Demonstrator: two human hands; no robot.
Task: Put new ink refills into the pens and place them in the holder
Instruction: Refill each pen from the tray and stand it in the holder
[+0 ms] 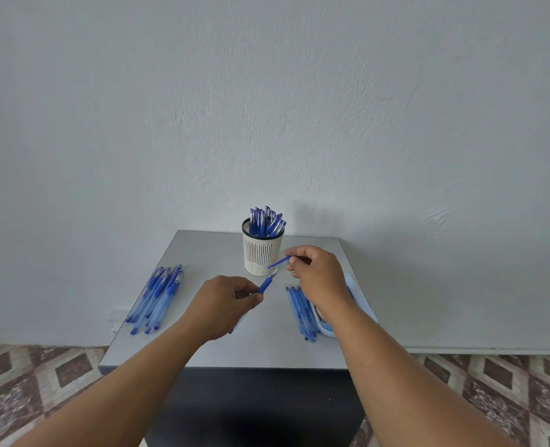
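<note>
Left hand (226, 303) gripping pen (268, 281), tip pointing 1 o'clock; right hand (315, 272) pinching blue cap (279, 262) beside holder (262, 250).

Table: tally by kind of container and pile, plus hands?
Pen holder: 1
Tray: 1
Pile of pens: 1
Pile of refills: 1
Hands: 2, left hand, right hand
Total: 6
</note>
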